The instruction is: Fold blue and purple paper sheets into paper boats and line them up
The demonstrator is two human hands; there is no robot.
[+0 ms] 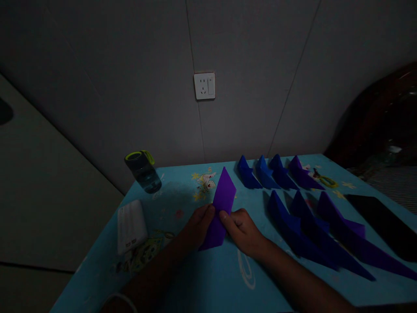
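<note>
At the left of the desk (176, 184) lies a white block (131, 226), a dark bottle (143, 171) beyond it. Over the middle, the left hand (198, 224) pinches a folded purple paper (224, 194) and the right hand (243, 231) grips its right edge. Rightward sit folded paper boats (286, 221), four far, three near, then a black slab (382, 221).

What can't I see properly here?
In the head view:
Some fingertips of the left hand and right hand: behind the purple paper.
Words on the white box: too small, dim.
One end of the black slab: cut off by the right edge.
Whatever's under the white cap: lost in shadow.
</note>
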